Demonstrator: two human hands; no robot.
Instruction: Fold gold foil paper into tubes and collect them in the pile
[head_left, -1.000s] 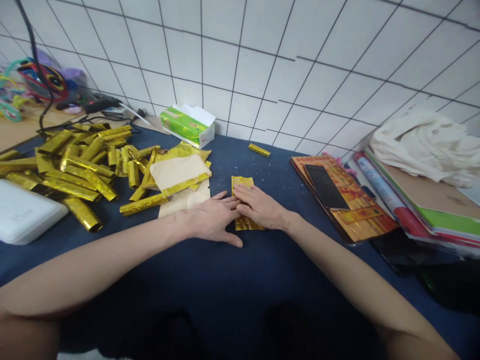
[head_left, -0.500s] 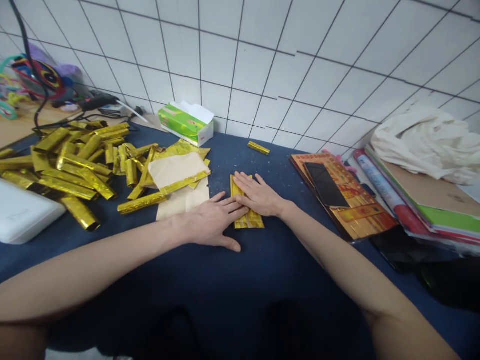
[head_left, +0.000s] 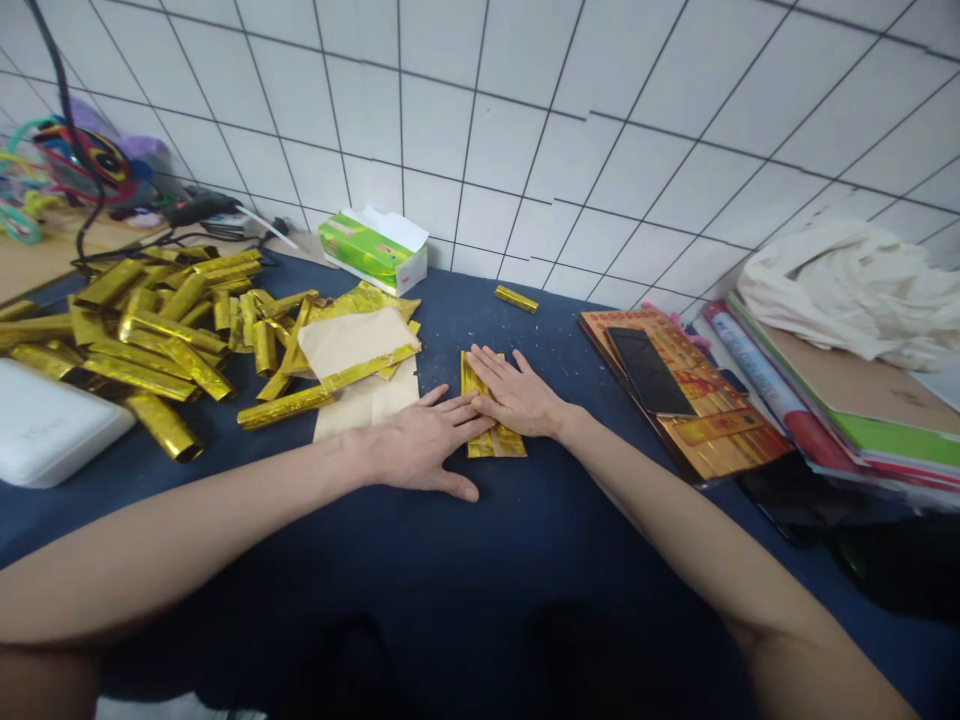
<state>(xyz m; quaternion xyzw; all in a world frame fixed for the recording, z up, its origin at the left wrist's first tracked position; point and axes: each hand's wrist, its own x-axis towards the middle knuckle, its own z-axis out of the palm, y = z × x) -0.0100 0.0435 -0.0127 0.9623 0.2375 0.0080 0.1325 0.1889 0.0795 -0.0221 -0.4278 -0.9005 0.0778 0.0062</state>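
A folded sheet of gold foil paper [head_left: 504, 445] lies flat on the dark blue tabletop in front of me. My right hand [head_left: 517, 395] rests palm down on it with fingers stretched out. From the left, my left hand [head_left: 424, 440] lies flat with its fingertips on the paper, meeting the fingers of the right one; its thumb points out over the table. Both hands hide much of the folded paper. Just left of them are sheets of paper [head_left: 360, 345] with a pale backing and gold edges. A heap of folded gold paper rolls [head_left: 165, 320] spreads farther left.
A green tissue box [head_left: 367, 250] stands by the tiled wall, with one gold roll [head_left: 516, 298] to its right. At right, a black phone [head_left: 651, 370] lies on an orange printed pack [head_left: 720, 425], beside stacked folders and white cloth [head_left: 847, 285]. A white case [head_left: 56, 425] sits at left.
Both hands keep nearly the same place on the folded gold paper. The whole view has shifted very slightly; nothing else has visibly moved.
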